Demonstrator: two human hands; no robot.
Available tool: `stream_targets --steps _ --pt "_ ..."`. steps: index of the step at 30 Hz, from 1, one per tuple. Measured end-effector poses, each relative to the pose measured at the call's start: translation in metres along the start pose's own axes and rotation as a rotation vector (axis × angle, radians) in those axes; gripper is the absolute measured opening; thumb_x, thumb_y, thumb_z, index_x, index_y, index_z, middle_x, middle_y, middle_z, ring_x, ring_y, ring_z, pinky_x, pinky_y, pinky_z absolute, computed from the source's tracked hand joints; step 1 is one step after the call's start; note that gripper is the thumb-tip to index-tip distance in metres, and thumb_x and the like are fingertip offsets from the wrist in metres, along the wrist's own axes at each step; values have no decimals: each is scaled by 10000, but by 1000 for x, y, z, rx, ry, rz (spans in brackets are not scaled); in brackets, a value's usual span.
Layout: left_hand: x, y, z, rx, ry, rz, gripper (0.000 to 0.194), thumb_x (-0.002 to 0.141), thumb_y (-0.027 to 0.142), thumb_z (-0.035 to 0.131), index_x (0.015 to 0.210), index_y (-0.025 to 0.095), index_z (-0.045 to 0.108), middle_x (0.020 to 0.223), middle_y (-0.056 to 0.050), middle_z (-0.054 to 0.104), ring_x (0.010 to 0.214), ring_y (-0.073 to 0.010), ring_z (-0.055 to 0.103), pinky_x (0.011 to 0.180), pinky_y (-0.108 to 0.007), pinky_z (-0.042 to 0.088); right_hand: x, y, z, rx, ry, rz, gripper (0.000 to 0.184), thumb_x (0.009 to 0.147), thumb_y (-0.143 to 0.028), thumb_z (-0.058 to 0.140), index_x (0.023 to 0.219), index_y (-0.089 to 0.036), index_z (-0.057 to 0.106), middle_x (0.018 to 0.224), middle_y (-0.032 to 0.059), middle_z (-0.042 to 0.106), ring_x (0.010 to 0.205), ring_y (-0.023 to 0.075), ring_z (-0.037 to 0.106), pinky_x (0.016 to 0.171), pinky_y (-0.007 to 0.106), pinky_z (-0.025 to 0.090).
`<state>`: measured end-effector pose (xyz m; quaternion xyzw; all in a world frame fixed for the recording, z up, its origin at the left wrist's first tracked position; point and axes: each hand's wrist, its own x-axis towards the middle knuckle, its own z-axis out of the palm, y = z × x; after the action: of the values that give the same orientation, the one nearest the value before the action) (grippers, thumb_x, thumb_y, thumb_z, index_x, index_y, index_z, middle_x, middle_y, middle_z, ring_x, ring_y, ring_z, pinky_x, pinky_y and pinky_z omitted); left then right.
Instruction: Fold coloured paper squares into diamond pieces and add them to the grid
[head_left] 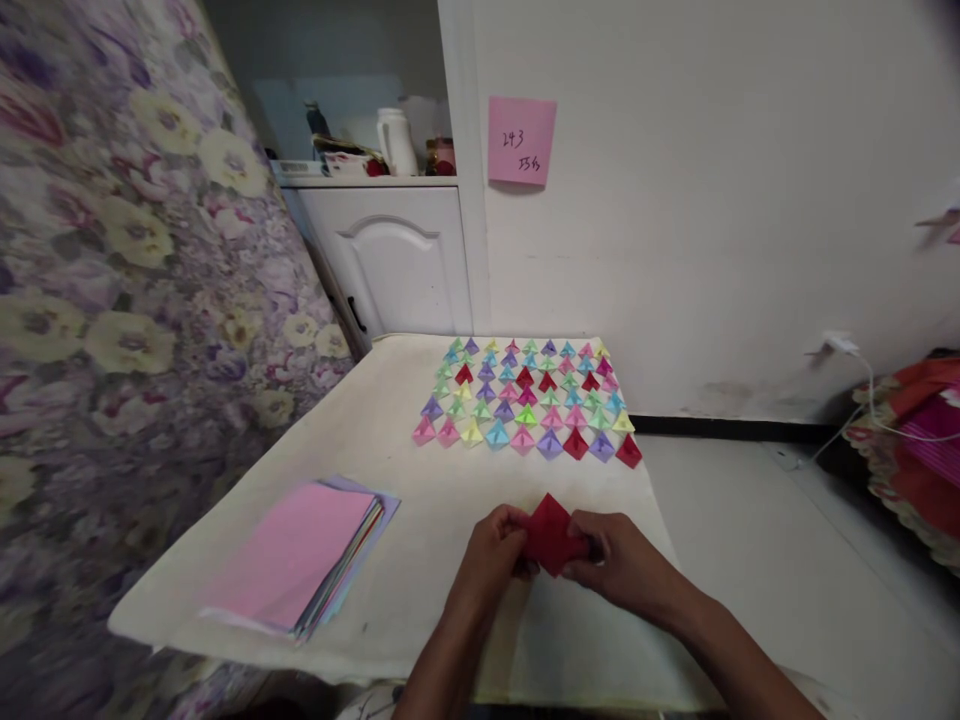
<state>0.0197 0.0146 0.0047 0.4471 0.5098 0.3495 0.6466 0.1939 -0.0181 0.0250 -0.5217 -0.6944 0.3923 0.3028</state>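
Between my two hands is a red folded paper (553, 533), held up near the front of the cream-covered table (420, 560) with one corner pointing away from me. My left hand (498, 548) pinches its left corner. On the other side my right hand (611, 560) grips the right corner, thumb below and fingers curled behind. Farther back, rows of small folded paper pieces (527, 415) in many colours cover the far part of the table. To my left lies a stack of coloured paper sheets (300, 550), a pink one on top.
A floral curtain (135, 300) hangs along the left. Behind the table stand a white cabinet (405, 250) and a wall with a pink note (522, 140). A white jug (396, 142) is on the shelf. At right, a plugged-in charger (838, 343) trails a cable.
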Motion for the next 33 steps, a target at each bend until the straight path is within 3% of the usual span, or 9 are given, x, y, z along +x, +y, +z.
stream_targets --steps 4,10,14,18,20,25,29,33 --pt "0 2 -1 0 -3 -9 97 689 248 539 737 166 520 496 24 586 406 -100 520 427 -198 358 4 5 6 -72 81 40 132 685 -150 537 593 -184 449 574 -53 476 544 98 412 523 209 313" --pt "-10 14 0 -57 -14 90 424 765 566 495 789 150 571 412 58 449 379 -69 348 405 -194 227 5 -4 4 -4 196 72 153 677 -141 531 638 -204 397 584 -59 463 550 104 422 527 211 333" --pt "-14 16 3 -92 -89 68 407 705 517 613 853 138 595 461 68 425 406 -55 300 411 -194 191 4 -13 0 161 213 62 112 698 -143 533 775 -205 481 655 -46 520 593 115 476 547 218 374" --pt "-13 9 12 -190 -77 34 372 631 398 708 871 134 603 530 53 476 430 -44 321 431 -187 197 3 -18 -1 223 224 42 433 712 -131 548 1130 -231 488 645 -66 496 602 116 488 583 229 400" --pt "-13 6 16 -227 -42 25 331 617 367 715 821 130 606 533 48 485 434 -46 335 436 -188 206 3 -19 -1 238 237 52 523 716 -134 557 1218 -239 451 643 -72 475 599 111 479 593 233 401" --pt "-11 5 16 -164 22 84 255 623 353 711 689 136 593 481 62 445 424 -50 320 428 -196 217 7 -11 2 402 230 96 493 697 -158 619 1171 -219 493 651 -71 494 590 103 489 569 227 383" --pt "-12 7 15 -79 29 92 263 618 361 720 644 137 585 464 63 426 439 -64 345 432 -198 243 11 -5 3 641 160 104 393 677 -216 680 1044 -187 541 731 -22 607 659 136 570 610 250 429" --pt "-15 9 15 -150 65 113 293 684 401 673 615 147 545 463 59 423 437 -61 345 433 -193 242 11 -5 2 676 183 76 286 688 -238 694 946 -186 580 803 15 653 722 160 602 644 263 456"
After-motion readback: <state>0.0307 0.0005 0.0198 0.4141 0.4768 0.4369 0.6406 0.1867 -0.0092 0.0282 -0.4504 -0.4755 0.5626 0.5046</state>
